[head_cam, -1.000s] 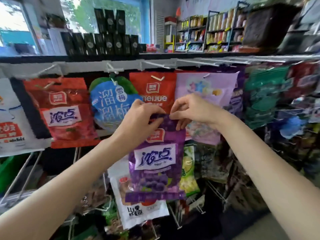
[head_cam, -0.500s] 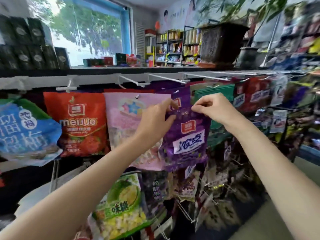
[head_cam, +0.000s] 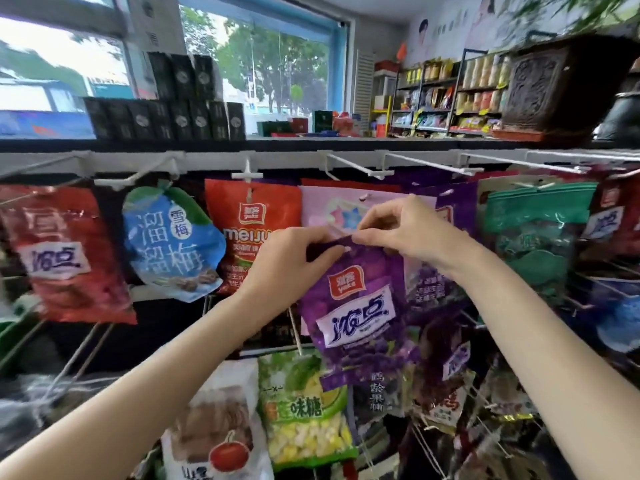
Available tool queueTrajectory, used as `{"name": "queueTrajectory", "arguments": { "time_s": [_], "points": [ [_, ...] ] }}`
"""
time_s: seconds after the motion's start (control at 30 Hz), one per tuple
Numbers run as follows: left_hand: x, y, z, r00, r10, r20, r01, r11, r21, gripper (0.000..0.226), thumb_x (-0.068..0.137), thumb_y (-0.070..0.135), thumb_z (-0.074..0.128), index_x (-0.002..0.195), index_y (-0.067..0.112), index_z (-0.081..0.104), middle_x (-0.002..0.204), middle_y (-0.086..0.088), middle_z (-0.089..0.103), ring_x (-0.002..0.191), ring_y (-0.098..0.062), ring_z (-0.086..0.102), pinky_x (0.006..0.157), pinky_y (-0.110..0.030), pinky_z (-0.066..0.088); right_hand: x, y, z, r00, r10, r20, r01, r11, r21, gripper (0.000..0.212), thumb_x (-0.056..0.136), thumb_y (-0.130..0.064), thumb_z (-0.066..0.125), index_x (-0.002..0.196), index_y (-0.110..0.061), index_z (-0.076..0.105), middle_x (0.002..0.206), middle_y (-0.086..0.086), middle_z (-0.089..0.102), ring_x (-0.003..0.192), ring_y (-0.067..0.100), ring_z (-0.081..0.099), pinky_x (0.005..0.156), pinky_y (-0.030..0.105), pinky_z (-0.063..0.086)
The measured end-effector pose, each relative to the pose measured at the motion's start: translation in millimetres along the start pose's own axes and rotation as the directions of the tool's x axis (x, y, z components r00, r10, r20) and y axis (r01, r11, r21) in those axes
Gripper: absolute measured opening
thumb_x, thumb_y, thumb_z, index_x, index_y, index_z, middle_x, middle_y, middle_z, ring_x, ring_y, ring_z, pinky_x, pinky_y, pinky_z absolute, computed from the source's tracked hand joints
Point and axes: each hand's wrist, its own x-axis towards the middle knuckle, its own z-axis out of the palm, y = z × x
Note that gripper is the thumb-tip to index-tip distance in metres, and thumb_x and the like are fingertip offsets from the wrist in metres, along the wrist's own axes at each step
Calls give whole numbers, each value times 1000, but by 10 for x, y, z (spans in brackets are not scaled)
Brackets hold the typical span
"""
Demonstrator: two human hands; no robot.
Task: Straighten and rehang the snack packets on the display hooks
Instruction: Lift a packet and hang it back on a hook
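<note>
At the centre of the frame both hands hold 1 purple packet [head_cam: 356, 306] by its top edge: the left hand [head_cam: 291, 268] pinches the upper left corner between thumb and curled fingers, and the right hand [head_cam: 412, 230] pinches the header strip just right of it. The packet hangs below them, tilted a little, in front of the pink packet [head_cam: 332, 209] and not yet on any hook. To do this well, I would keep the header taut and level between the 2 pinches, find the punched hole, which the fingers hide here, and slide it straight onto a free white wire hook [head_cam: 360, 168] on the rail above, likely near the other purple packets [head_cam: 453, 209] right of centre. Letting go too soon risks a skewed hang. The packet is glossy, crinkly plastic film, soft and lumpy with loose sweets, so it will sag and twist if held by 1 corner. The hooks are thin, stiff wire with upturned tips.
</note>
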Motion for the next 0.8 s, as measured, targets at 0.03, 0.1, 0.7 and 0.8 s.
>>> {"name": "queueTrajectory", "arguments": {
  "time_s": [0.03,0.1,0.7,0.8],
  "points": [
    [-62,-78,-83,1000,-20,0,20,999,30,16,87,29,61,86,16,70,79,4,70,72,-13,62,67,-28,45,59,-41,106,999,0,38,-1,1000,19,13,80,-12,71,70,-18,64,69,-4,62,56,-1,55,55,10,43],
    [-189,-232,-227,998,-62,8,61,995,77,17,87,29,61,85,15,71,78,4,69,72,-15,62,69,-33,47,193,-117,328,999,-12,52,9,998,57,8,82,-7,67,85,-14,64,77,-3,63,53,-4,57,51,9,43],
    [-580,-871,-1005,998,-62,-22,63,997,48,24,75,38,62,81,18,75,75,11,69,73,-4,61,69,-26,49,792,-283,1224,876,-152,-457,133,988,-74,12,86,-8,60,87,-18,66,88,2,68,79,22,68,73,44,56],
    [-519,-868,-1023,1000,-12,-22,13,1000,10,21,76,36,67,82,18,75,72,19,64,75,2,60,69,-12,45,604,-431,1044,873,-123,-472,90,992,-92,14,89,-4,54,85,-17,60,88,5,67,71,17,69,68,39,58]
  ]
}}
